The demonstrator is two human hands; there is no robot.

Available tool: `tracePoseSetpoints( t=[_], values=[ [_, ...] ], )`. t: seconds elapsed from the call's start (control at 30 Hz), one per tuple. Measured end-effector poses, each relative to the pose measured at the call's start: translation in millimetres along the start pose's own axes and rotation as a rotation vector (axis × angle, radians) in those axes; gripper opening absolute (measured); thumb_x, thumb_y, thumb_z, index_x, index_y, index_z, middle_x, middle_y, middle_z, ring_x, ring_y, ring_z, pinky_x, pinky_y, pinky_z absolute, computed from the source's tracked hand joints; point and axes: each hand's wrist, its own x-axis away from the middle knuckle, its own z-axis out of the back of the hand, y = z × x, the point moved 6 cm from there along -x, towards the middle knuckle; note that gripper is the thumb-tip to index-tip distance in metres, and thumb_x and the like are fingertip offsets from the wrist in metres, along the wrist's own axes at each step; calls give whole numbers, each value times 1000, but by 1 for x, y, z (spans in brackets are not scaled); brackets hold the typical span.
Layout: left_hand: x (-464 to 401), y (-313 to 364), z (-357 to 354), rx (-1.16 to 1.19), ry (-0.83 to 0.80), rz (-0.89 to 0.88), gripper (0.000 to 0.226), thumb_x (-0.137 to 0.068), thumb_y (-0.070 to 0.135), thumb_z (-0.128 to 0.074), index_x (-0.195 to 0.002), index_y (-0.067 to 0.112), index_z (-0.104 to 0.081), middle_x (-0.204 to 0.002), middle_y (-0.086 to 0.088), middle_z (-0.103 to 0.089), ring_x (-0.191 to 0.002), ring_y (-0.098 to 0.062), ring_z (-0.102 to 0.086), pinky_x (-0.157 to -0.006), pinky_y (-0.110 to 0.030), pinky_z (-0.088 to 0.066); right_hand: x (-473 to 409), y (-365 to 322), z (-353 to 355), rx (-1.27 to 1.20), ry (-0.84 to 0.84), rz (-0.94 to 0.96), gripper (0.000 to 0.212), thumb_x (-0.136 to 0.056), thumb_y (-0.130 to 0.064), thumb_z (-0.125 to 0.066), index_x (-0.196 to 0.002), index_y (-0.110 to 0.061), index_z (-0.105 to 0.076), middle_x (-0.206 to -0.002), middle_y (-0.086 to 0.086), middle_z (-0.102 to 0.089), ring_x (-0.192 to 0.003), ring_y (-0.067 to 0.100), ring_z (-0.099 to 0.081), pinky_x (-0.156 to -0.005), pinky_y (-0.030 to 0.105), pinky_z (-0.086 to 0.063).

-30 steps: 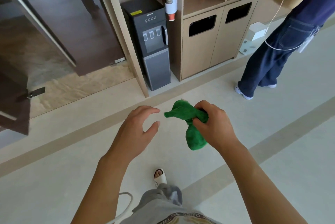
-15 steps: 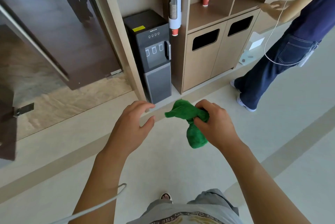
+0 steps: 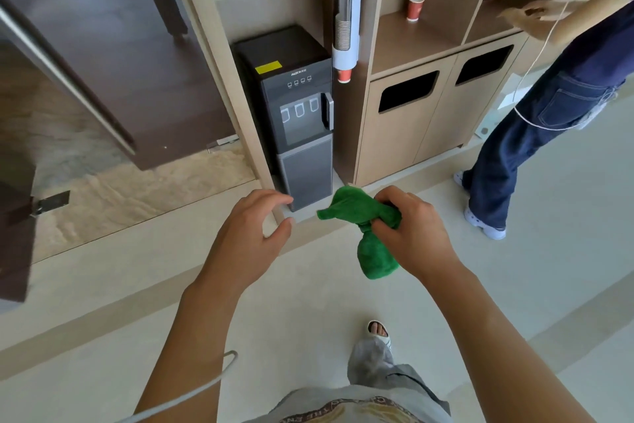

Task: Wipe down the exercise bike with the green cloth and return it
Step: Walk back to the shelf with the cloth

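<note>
Right-hand grip clenches the bunched green cloth at frame centre, over the floor; left hand released, fingers loosely curled, just beside it. No exercise bike in view. Advice: keep the cloth gathered while carrying.
</note>
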Motion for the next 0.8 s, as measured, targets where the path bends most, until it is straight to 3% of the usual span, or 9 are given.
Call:
tracePoseSetpoints(
  t=[0.33,0.8],
  values=[
    [-108,34,-21,-23,69,79,29,-102,27,-64,-131,31,-65,-131,19,-58,-126,-5,-55,-108,-29,-45,-142,34,35,-60,-77,115,20,-89,-15,-69,-104,-27,-65,-90,-3,-63,-80,16,-59,-61,28,-45],
    [-199,36,-27,-62,123,178,29,-102,28,-63,-130,35,-64,-130,23,-58,-127,-4,-54,-111,-32,-45,-252,65,48,-137,-131,187,18,-88,-11,-70,-98,-24,-64,-84,-6,-63,-77,9,-58,-62,31,-49]
  ],
)
